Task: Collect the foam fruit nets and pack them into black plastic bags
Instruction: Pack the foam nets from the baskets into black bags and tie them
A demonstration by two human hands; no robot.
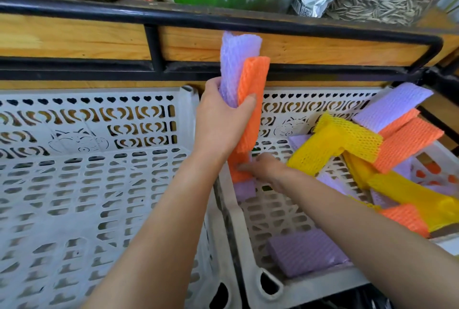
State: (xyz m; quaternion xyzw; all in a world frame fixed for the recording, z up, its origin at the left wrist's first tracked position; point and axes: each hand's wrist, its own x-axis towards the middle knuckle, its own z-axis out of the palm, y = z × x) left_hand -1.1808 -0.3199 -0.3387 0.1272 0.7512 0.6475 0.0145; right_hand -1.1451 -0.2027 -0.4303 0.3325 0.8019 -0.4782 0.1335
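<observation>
Over on the left, the white left crate (99, 120) is sitting beside its twin. The left hand (221, 122) is gripping a purple net (233, 60) and an orange net (255, 77) upright, fingers curled round both, thumb pressing on the orange. The right hand (265, 167) is reaching low into the right crate (280, 209), fingertips touching the orange net's bottom end; pinching or not, I cannot tell. A yellow net (335, 144) is lying atop more orange and purple nets on the right.
</observation>
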